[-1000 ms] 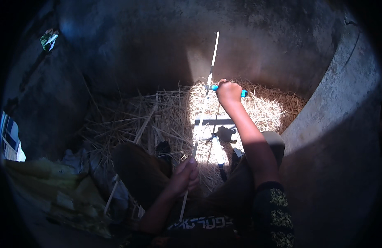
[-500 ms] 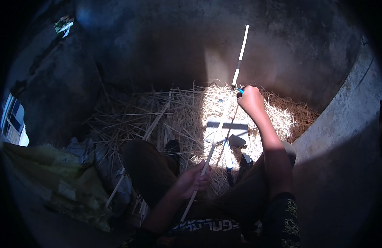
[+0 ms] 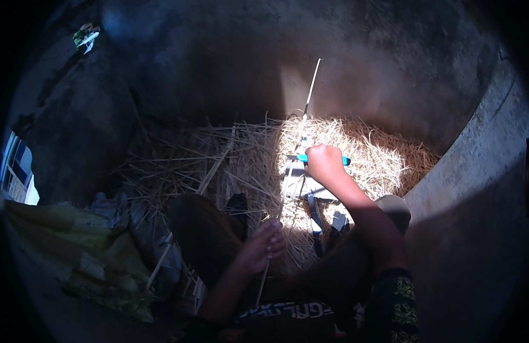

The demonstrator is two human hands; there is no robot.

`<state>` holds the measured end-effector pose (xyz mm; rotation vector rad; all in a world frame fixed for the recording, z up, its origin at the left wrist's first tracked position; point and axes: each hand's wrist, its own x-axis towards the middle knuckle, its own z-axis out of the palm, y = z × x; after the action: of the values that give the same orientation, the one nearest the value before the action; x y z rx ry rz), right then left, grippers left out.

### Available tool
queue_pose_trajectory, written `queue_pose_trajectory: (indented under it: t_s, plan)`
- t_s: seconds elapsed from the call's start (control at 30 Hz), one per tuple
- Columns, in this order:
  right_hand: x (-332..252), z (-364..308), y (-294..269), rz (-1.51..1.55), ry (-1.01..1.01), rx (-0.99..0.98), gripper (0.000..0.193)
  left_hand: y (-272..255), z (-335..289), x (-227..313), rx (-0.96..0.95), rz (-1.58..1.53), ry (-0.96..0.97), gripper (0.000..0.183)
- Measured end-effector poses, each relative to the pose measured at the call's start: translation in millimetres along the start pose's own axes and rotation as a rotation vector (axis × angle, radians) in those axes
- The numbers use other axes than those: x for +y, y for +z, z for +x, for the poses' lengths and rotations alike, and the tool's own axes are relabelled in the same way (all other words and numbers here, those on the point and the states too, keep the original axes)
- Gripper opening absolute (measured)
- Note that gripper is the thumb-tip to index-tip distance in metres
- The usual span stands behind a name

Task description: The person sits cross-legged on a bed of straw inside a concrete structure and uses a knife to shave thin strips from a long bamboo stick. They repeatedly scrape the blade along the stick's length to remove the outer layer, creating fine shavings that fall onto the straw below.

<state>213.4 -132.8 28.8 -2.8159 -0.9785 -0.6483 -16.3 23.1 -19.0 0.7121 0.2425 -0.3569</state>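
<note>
A long, thin pale strip (image 3: 284, 188), which looks like split bamboo, runs from my lap up to a tip against the far wall. My left hand (image 3: 267, 244) is closed around its lower part, above my lap. In my right hand (image 3: 325, 163) is a blue-handled cutter knife (image 3: 301, 158), gripped in a fist. Its dark blade points left and meets or crosses the strip; whether it bites in cannot be seen. The strip now shows its narrow edge. Below the knife lies a grey block (image 3: 313, 187), partly hidden by my right hand.
Thin pale shavings (image 3: 367, 151) cover the floor between my legs and the curved wall (image 3: 219, 68). A yellowish cloth or sack (image 3: 76, 246) lies at left. Longer pale strips (image 3: 160, 264) lie beside my left leg. A concrete slab (image 3: 470, 154) slopes along the right.
My right hand and the knife have come down along the strip toward me and slightly left. The strip has turned edge-on and its far tip has shifted left and lower.
</note>
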Motion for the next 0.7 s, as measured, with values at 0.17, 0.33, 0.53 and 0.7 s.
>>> queue_pose_trajectory:
  t_s: [0.17,0.33,0.53,0.7]
  plan:
    - [-43,-24,13,0.061,-0.137,-0.052,0.011,1,-1,1,0.062,0.016,0.035,0.019]
    - [-74,-48,9,0.212,-0.316,-0.116,0.009,-6,-4,1,0.125,-0.040,0.112,0.020]
    - [-52,-21,23,0.178,-0.042,-0.107,0.010,10,-9,-7,0.126,0.004,0.048,0.017]
    - [14,9,26,0.143,0.255,-0.093,0.013,17,-13,-17,0.144,0.073,-0.084,0.015]
